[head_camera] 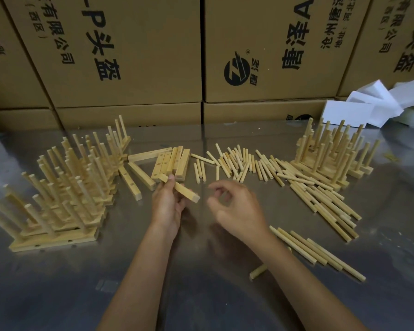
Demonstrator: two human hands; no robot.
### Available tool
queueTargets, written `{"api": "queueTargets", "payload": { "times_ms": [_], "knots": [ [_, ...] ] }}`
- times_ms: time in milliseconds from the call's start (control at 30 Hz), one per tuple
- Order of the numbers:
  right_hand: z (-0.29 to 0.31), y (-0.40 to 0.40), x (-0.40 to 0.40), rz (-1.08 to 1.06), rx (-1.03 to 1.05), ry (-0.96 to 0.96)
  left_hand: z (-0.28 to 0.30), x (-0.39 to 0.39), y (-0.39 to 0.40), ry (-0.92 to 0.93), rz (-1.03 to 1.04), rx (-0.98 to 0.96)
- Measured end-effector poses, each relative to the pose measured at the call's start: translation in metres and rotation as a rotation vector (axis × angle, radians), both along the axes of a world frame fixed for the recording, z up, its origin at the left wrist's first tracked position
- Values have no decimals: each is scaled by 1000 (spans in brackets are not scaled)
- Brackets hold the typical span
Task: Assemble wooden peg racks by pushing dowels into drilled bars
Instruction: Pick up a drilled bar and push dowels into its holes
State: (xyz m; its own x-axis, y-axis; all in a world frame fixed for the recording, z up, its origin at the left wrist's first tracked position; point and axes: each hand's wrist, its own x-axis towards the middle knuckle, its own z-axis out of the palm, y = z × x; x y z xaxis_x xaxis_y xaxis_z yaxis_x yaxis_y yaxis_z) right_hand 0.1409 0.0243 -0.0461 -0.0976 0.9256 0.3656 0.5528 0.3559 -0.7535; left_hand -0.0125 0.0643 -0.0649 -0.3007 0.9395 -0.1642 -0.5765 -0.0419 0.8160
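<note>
Gripping a drilled bar (pixel 180 189) angled rightward, the left hand (pixel 167 206) waits; beyond the empty, loosely curled right hand (pixel 234 206) lie short dowels (pixel 234 163).

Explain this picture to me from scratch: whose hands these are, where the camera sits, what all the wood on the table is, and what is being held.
There is no machine here, only a person working bare-handed. The single picture comes from a camera worn on the head, looking down. The left hand has its grip on a drilled wooden bar. The right hand hovers with curled fingers and seems to hold nothing. On the metal table lie loose dowels, spare bars, and finished peg racks on the left and right. Cardboard boxes stand behind.
</note>
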Motion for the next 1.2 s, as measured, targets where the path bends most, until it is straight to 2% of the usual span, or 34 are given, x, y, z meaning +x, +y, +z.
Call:
{"api": "queueTargets", "payload": {
  "times_ms": [167, 367, 433, 567, 700, 800, 933, 1067, 1200],
  "knots": [
    [7, 32, 10, -179, -162, -133, 0, -6, 0, -24, -37, -17],
    [13, 77, -7, -255, -144, -396, 4, -7, 0, -65, -43, -54],
    [9, 88, -15, -263, -196, -454, 5, -8, 0, -72, -53, -47],
    [-3, 94, -21, -315, -290, -387, 3, -10, -1, -36, -95, -61],
    [0, 77, -12, -263, -303, -382, 1, -11, -2, 15, -123, -46],
    [6, 56, 6, -217, -234, -206, 3, -11, -3, 70, -161, -16],
    [13, 22, 17, 30, -142, -7, 5, -7, -6, 172, -260, 13],
    [9, 5, 16, 30, -28, 67, 8, -3, -11, 252, -389, 24],
    [13, 1, 18, -6, 105, 58, 10, -1, -17, 344, -423, 40]
  ]
}}
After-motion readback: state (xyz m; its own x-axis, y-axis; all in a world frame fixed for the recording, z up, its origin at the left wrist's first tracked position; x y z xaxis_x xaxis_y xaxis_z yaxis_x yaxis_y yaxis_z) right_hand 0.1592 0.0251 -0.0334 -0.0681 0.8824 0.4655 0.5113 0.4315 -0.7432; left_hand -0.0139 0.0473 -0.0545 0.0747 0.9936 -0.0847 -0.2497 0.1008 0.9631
